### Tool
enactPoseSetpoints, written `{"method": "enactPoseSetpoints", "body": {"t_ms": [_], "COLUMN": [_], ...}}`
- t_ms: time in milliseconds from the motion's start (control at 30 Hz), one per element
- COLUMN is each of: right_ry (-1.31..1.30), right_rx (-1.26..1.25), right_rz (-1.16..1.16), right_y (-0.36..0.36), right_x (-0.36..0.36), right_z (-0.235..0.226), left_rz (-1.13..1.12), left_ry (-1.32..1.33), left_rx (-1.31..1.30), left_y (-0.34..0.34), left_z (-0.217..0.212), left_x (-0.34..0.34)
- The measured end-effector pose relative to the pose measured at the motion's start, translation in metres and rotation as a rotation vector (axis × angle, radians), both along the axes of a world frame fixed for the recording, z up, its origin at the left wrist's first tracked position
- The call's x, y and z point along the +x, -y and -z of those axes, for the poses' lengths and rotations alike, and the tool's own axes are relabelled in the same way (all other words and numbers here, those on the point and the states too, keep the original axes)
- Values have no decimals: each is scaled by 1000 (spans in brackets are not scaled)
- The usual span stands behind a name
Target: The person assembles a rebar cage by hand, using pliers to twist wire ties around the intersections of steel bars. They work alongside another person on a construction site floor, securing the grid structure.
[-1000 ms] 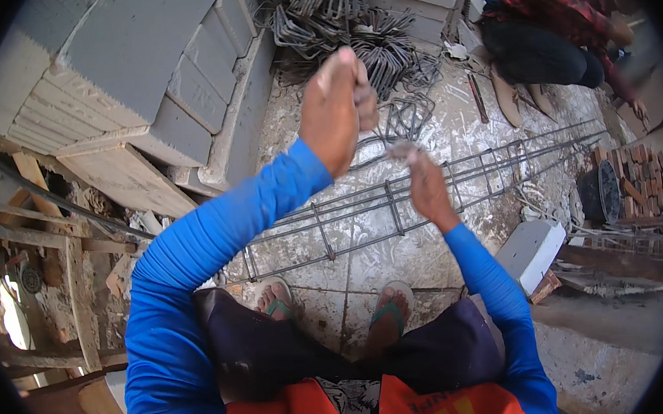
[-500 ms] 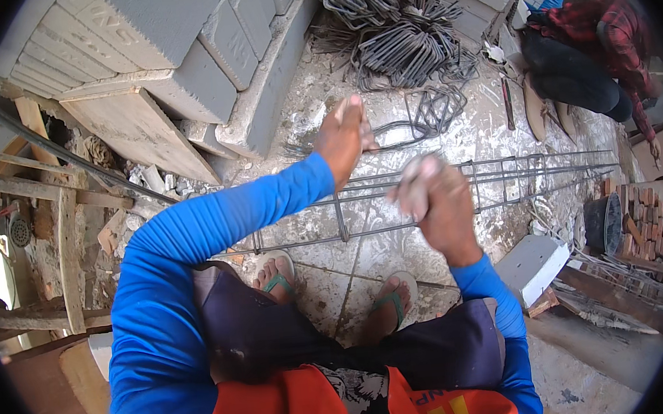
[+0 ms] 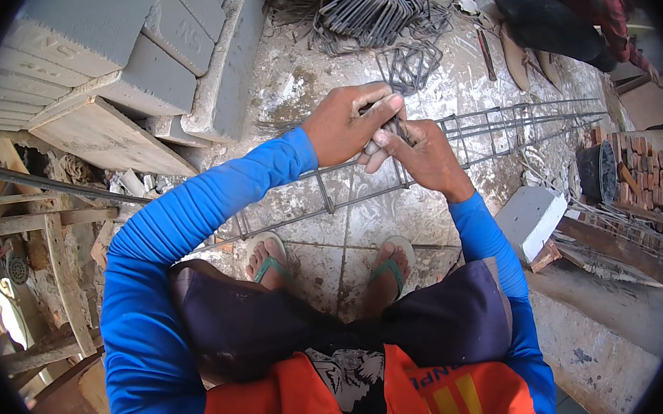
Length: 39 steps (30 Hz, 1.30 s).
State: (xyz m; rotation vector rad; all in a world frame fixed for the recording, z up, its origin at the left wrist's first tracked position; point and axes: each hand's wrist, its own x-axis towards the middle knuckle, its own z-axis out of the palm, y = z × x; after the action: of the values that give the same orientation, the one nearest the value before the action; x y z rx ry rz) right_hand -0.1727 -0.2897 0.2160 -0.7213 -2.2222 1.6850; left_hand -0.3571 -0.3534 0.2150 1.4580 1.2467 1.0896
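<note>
Rebar cage (image 3: 497, 135) lies under both hands, left (image 3: 344, 124) and right (image 3: 417, 153), gripping it.

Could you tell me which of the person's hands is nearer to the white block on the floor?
Right. The right hand is closer to the white block; the left hand is farther, up-left.

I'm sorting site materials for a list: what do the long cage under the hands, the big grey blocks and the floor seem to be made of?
The long cage: thin steel bars, dull grey-brown, seemingly bare metal, possibly lightly rusted. The grey blocks: matte, fine-grained, sharp-edged, probably lightweight concrete. The floor: square tiles with visible joints, glossy in places under cement stains and dust.
</note>
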Motion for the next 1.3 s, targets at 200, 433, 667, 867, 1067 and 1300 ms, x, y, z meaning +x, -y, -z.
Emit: {"method": "enactPoseSetpoints", "body": {"t_ms": [200, 433, 667, 867, 1067, 1300], "right_ry": [-85, -205, -203, -14, -220, -384], "right_rx": [-123, -149, 59, -5, -485, -686], "right_rz": [287, 594, 700, 398, 316, 487], "right_y": [-2, 11, 15, -28, -17, -61], "right_x": [13, 17, 29, 54, 16, -16], "right_z": [6, 14, 25, 15, 16, 51], "left_rz": [-14, -68, 90, 112, 391, 82], "left_ry": [43, -42, -139, -158, -608, -329], "left_rx": [-111, -11, -6, -141, -158, -230], "left_y": [-21, -34, -38, -36, -34, 17], "left_z": [-13, 12, 5, 9, 5, 11], "left_x": [23, 37, 35, 33, 47, -17]}}
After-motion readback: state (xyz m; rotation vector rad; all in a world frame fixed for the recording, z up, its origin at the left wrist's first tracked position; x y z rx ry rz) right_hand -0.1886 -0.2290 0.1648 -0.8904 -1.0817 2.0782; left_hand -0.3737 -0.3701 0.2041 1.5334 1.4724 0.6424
